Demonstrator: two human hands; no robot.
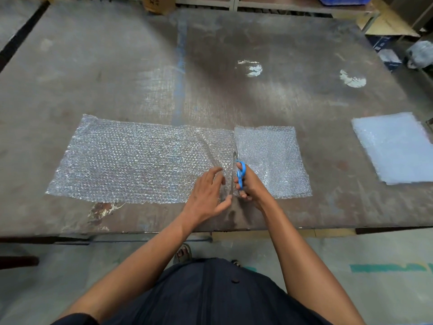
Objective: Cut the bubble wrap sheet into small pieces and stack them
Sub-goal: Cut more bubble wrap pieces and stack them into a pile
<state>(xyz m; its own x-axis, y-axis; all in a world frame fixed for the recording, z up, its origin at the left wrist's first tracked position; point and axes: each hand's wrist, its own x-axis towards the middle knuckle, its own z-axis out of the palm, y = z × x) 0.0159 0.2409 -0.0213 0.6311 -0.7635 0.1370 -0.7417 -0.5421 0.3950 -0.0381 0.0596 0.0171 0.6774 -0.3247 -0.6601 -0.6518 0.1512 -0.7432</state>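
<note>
The worn brown table (293, 55) fills most of the view, and on its near half lies the bubble wrap sheet (131, 160), a long clear strip running left to right. At the table's right edge, well apart from the sheet, sits the stack (396, 148) of pale cut pieces, its edges roughly squared. Right of the cut line is the piece being cut off (271, 160), a near-square section that looks parted from the sheet along most of its left side. The step in hand, as I judge it, is the closing of 1 cross-cut: the scissors run along the seam between sheet and piece, blades pointing away from the person. The left hand (208, 195) rests on the sheet just left of the cut, fingers spread and fairly straight, pressing the wrap flat with nothing gripped. The right hand (248, 186) is curled round the blue-handled scissors (240, 172), fingers through the loops; whether the blades are apart or closed I cannot tell, as they are thin and partly lost against the wrap. The next move likely calls for finishing any uncut remainder, then carrying the freed piece right onto the stack. The long sheet on the left suggests several more cuts remain.
</note>
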